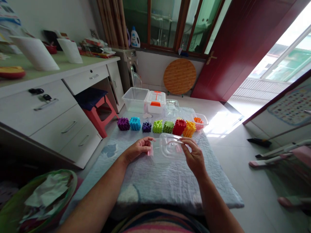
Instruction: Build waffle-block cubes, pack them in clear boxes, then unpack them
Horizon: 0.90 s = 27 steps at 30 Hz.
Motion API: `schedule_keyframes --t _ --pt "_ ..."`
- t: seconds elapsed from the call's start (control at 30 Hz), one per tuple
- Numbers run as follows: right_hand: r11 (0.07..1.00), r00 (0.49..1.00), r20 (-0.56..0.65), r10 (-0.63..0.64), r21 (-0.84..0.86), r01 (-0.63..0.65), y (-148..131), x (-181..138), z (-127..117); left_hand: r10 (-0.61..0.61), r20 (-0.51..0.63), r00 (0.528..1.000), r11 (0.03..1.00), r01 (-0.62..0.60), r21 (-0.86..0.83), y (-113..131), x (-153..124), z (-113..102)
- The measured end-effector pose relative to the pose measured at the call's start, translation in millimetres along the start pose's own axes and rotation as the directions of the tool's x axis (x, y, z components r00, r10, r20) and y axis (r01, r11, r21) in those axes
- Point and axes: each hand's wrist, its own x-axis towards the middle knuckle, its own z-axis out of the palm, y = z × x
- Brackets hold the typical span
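Note:
In the middle of the cloth-covered table stands a small clear plastic box (157, 157) with a pinkish clip on its left side. My left hand (139, 148) grips the box at that left end, fingers closed on its edge. Over the box lies a clear lid (167, 137), somewhat tilted. My right hand (194, 155) pinches the lid's right edge between thumb and fingers. Whether the lid sits fully on the rim, I cannot tell. Just beyond are interlocking-block cubes in a row, among them a purple cube (123, 124), a blue cube (135, 123) and a red cube (179, 127).
Behind the cubes stand an open clear bin (136, 100), a lidded box with orange clips (155, 103) and another clear container (172, 106). A tub of orange pieces (200, 122) is at the back right. A red stool (99, 111) stands left of the table (155, 191).

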Motion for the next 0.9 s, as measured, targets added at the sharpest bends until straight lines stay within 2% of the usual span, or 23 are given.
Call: schedule_keyframes --t 0.2,0.33,0.43,0.6,0.9 --pt "0.986 0.99 -0.13 0.06 -0.148 -0.079 27 -2 -57 0.003 -0.014 1.0 1.0 -0.003 -0.023 3 -2 2" --pt "0.956 0.979 -0.19 0.079 -0.263 -0.128 55 -12 -80 -0.003 -0.021 1.0 0.999 0.003 -0.036 4 -2 1" --pt "0.933 0.976 -0.205 0.069 -0.334 -0.136 77 -23 -84 -0.008 -0.033 0.999 0.999 0.007 -0.045 4 -2 1" --pt "0.901 0.975 -0.205 0.08 -0.404 -0.159 106 -38 -75 -0.017 -0.04 0.999 0.999 0.015 -0.044 4 -2 0" --pt "0.872 0.958 -0.237 0.162 -0.421 -0.251 123 -42 -66 -0.024 -0.063 0.998 0.995 0.018 -0.094 2 0 -3"
